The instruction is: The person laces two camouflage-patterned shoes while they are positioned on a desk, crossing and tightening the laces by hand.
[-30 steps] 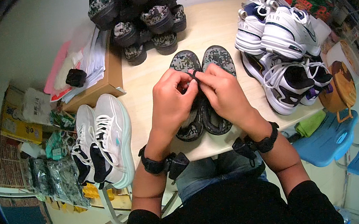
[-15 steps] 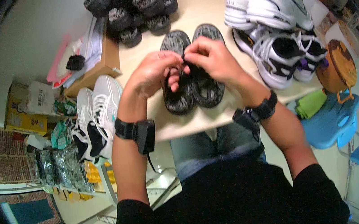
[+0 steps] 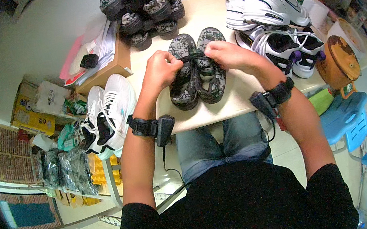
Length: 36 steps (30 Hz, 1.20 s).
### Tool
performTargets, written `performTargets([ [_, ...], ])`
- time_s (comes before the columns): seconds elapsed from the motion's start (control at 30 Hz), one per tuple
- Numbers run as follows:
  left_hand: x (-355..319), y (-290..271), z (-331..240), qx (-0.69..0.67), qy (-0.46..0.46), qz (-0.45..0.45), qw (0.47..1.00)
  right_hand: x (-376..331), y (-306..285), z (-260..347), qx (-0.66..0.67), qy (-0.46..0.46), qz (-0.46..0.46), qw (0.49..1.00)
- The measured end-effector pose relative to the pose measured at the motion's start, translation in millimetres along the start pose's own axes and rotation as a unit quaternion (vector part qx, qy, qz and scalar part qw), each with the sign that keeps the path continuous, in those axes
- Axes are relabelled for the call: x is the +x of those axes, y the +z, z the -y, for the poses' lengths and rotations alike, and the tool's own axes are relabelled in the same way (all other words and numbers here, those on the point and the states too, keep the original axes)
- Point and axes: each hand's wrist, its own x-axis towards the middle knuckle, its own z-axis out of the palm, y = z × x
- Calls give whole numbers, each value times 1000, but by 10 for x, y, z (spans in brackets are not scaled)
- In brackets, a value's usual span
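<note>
A pair of camouflage-patterned shoes stands side by side on the table in front of me, the left shoe close against the right shoe, toes pointing away. A black shoelace is stretched across the top of both, with a small knot or crossing near the middle. My left hand is closed on one end beside the left shoe. On the other side, my right hand pinches the opposite end above the right shoe. Fingertips of both hands are partly hidden.
More camouflage shoes are stacked at the back. White sneakers are piled at the right, and a white pair stands at the left edge. Papers lie on a cardboard box. A brown round stool and blue chair are at the right.
My hands have moved apart from close together over the shoes, drawing the black lace out sideways between them. The view has shifted slightly.
</note>
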Motion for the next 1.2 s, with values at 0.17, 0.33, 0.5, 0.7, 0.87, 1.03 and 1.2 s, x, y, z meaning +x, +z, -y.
performTargets([
  [0.17, 35, 65, 241, -34, 68, 20, 997, -102, -1, 28, -280, -217, -120, 927],
  [0.33, -88, 89, 239, -234, 139, 38, 962, -183, 202, 175, -236, -191, -180, 936],
  [0.5, 14, 126, 331, -96, 204, 23, 974, 66, 453, 425, -368, -10, -124, 921],
  [0.7, -94, 133, 324, -105, 98, -81, 986, 184, 488, 445, -398, -101, -115, 905],
  [0.87, -244, -62, 289, -100, 103, -58, 988, 303, 371, 513, -438, -157, -141, 874],
  [1.03, -254, -343, 455, -58, 44, -230, 970, 204, 128, 878, -431, -277, -167, 843],
  [1.2, -218, -825, 206, -592, -91, -33, 800, 173, 6, 1264, -431, -341, -153, 821],
])
